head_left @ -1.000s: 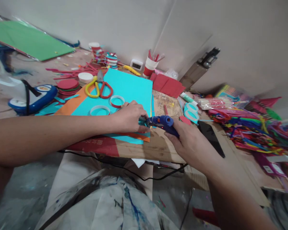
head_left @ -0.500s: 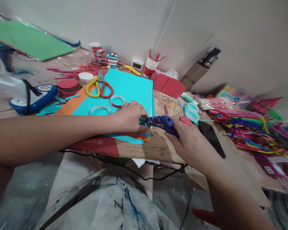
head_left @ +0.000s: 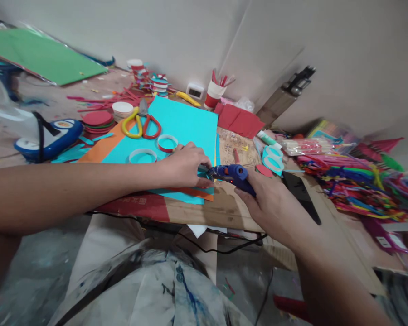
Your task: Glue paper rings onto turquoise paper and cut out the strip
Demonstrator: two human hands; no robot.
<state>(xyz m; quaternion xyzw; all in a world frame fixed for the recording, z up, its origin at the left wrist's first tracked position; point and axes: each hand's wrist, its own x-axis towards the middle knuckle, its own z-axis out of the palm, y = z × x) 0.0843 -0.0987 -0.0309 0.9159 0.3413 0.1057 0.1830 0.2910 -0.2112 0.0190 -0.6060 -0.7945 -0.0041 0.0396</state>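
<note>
A blue glue gun [head_left: 236, 174] is gripped in my right hand [head_left: 275, 203], its nozzle pointing left. My left hand [head_left: 188, 166] pinches a small blue-green piece [head_left: 204, 169] at the nozzle tip; the fingers hide most of it, so its kind is unclear. Under my left forearm lie turquoise paper sheets [head_left: 187, 115] over orange paper [head_left: 97, 147]. Two paper rings stand on the sheets: one red and white [head_left: 167, 143], one pale [head_left: 143, 156]. Scissors [head_left: 143, 113] with one yellow and one red handle lie behind them.
Red discs [head_left: 98, 119] and a blue-based device [head_left: 49, 140] are at the left. A cup of red sticks [head_left: 214, 94] stands near the wall. On the right lie a phone [head_left: 301, 195], a turquoise cutout [head_left: 273, 160] and colourful pipe cleaners [head_left: 347, 181]. A black cable [head_left: 211, 250] hangs along the front edge.
Almost nothing differs. The whole view has shifted very slightly, while both hands keep the same hold, with the glue gun's nozzle still at the small piece.
</note>
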